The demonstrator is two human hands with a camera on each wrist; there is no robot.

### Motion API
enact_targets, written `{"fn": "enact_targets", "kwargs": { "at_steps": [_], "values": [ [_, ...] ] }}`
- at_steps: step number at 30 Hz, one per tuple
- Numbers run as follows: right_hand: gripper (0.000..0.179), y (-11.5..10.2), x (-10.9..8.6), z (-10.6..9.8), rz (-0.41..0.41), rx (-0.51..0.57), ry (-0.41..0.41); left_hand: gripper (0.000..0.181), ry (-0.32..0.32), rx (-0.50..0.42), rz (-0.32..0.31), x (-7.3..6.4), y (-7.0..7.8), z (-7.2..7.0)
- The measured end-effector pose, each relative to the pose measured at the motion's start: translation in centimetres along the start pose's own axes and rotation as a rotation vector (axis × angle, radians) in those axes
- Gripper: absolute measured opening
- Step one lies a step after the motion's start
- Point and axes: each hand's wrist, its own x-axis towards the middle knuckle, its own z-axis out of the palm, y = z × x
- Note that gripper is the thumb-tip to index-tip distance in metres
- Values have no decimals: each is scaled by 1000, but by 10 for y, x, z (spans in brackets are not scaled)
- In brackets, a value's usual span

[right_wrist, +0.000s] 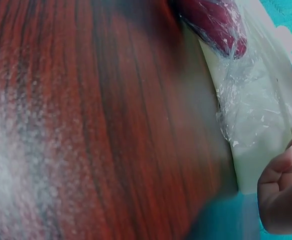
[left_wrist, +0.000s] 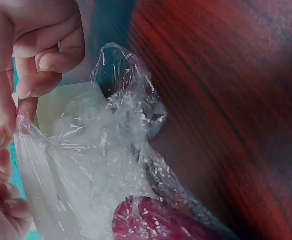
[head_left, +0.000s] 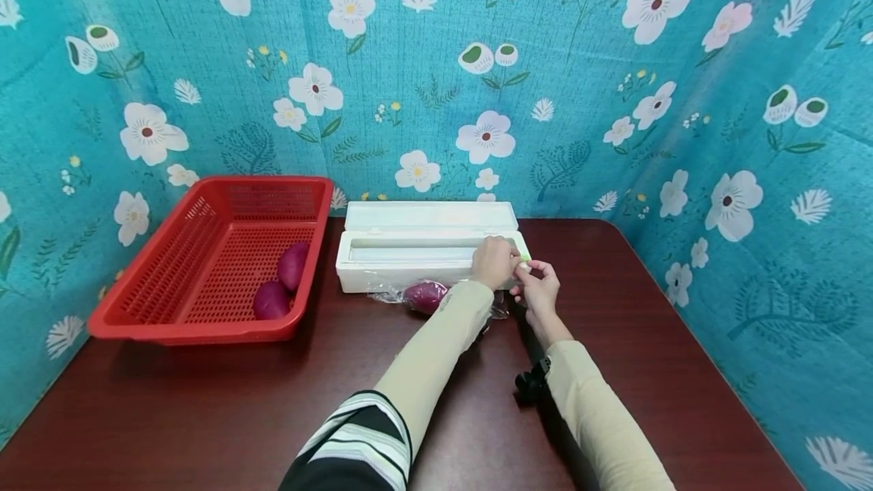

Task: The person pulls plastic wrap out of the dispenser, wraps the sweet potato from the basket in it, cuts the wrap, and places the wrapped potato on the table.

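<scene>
A long white cling film box (head_left: 409,277) stands with its lid up. Clear cling film (left_wrist: 86,145) hangs crumpled over its front, around a purple oval vegetable (head_left: 424,296) like a sweet potato. At the box's right end, my left hand (head_left: 495,262) pinches the film, its fingertips meeting those of my right hand (head_left: 540,292). The right hand (left_wrist: 46,45) pinches the film's edge between thumb and finger, other fingers curled. A small yellow-green piece (head_left: 524,257) shows beside the fingertips. In the right wrist view, the vegetable (right_wrist: 213,25) lies against the box front under film.
A red plastic basket (head_left: 204,336) stands at the left with two purple vegetables (head_left: 292,267) inside. The dark red-brown table (head_left: 239,415) ends at a blue flowered cloth (head_left: 423,97) behind and to the right.
</scene>
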Motion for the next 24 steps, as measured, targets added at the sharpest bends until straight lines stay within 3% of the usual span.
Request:
{"fn": "enact_targets", "kwargs": {
  "at_steps": [4,12,18,24],
  "values": [
    [27,-1,1,-1,22,-25,-3,11,0,-71,-18,1,-6,0],
    [28,-4,0,0,40,-30,-15,13,-28,-101,-1,0,-12,-2],
    [26,-7,-4,2,69,-27,-38,16,-77,-14,13,-4,-11,-5],
    [26,-11,-6,2,71,-43,-13,15,-41,126,58,-8,-7,-5]
  ]
}}
